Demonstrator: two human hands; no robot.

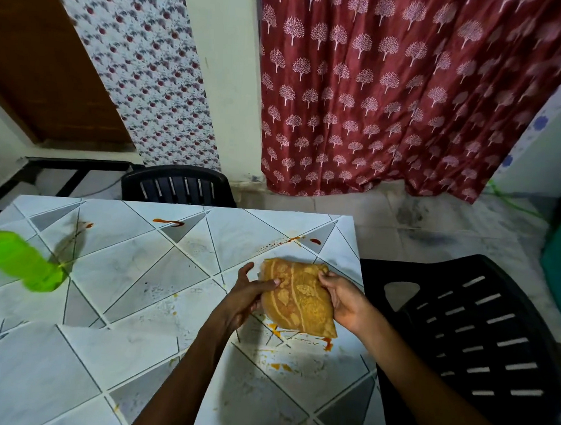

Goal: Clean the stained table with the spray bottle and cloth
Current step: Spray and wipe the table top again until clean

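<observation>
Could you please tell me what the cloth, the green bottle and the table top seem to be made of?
The cloth looks like soft, matte fabric: it folds limply and bears a leaf pattern. The green bottle seems glossy translucent plastic, though blurred. The table top appears smooth, faintly shiny, marble-printed laminate or plastic; I cannot tell which.

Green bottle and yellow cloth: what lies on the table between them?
Head view: from the bottle, only tabletop with small specks, then the left hand gripping the cloth.
</observation>
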